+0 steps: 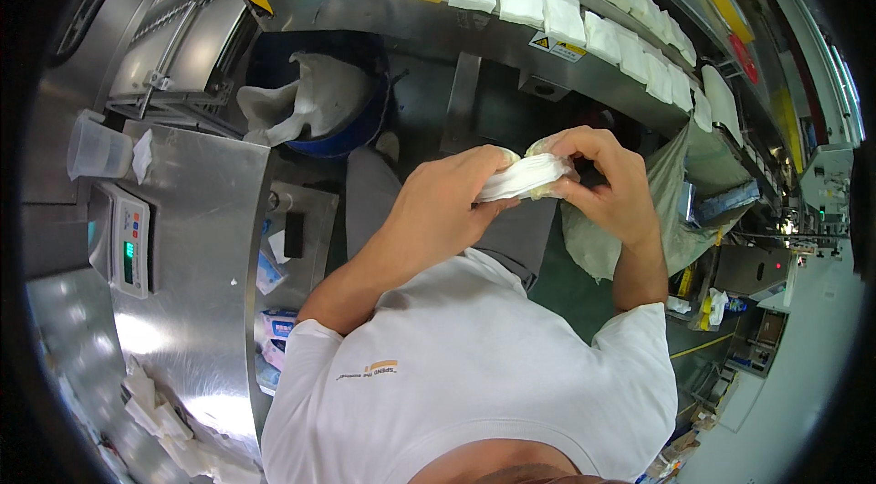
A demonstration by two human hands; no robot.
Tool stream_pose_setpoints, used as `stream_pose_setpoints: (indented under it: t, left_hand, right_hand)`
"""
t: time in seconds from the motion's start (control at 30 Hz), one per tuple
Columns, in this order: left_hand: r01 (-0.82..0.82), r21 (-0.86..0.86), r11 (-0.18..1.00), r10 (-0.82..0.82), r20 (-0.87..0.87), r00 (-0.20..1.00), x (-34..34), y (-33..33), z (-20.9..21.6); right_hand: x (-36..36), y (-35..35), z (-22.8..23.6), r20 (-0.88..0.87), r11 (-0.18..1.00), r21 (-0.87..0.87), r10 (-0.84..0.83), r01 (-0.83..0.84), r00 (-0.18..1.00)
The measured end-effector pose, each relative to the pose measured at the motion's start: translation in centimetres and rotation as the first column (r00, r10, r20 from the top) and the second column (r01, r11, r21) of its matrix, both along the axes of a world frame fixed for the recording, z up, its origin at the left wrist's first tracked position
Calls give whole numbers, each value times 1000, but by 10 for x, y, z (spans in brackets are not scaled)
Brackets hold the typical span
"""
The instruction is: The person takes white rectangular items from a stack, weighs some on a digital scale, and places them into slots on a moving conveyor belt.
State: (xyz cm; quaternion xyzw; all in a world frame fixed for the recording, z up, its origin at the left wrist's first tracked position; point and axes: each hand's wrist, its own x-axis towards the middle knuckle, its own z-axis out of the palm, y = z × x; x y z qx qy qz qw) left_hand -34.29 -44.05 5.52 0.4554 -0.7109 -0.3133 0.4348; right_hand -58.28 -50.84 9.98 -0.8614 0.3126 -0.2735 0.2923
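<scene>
In front of my chest, both hands grip a white folded pad of soft sheets (524, 177), perhaps a stack of wipes. My left hand (445, 192) is closed on its left end, thumb toward me. My right hand (610, 176) pinches the other end between thumb and curled fingers. Pale, yellowish coverings show on some fingertips. The pad lies slightly tilted, its right end higher. Beyond my hands, similar white folded stacks (562, 17) sit in rows along a metal conveyor (401, 14).
A steel table (196, 247) at left carries a digital scale (130, 242) and a clear plastic jug (99, 148). White cloth-like material (319, 101) fills a blue bin (351, 139) under the conveyor. A pale sack (602, 242) hangs to the right. White scraps (164, 420) lie lower left.
</scene>
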Motion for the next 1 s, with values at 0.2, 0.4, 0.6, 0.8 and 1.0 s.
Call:
stream_pose_setpoints:
  t: [0.2,0.4,0.6,0.8,1.0]
  left_hand:
    - [-172,-117,978,171,-21,985,22,6,14]
    - [-618,-143,773,617,-53,785,108,37,2]
    - [-894,-104,436,892,-82,445,200,98,-33]
    - [-942,125,313,950,-50,309,228,136,-60]
    - [-915,87,394,900,-236,366,222,126,-67]
  right_hand:
    - [31,-11,10,44,996,-3,89,-89,995]
    - [152,-43,-43,273,931,24,344,-364,898]
    - [315,-13,-88,384,815,113,491,-568,782]
    - [378,13,-116,315,738,41,630,-674,709]
    - [389,24,-126,254,729,-164,683,-665,685]
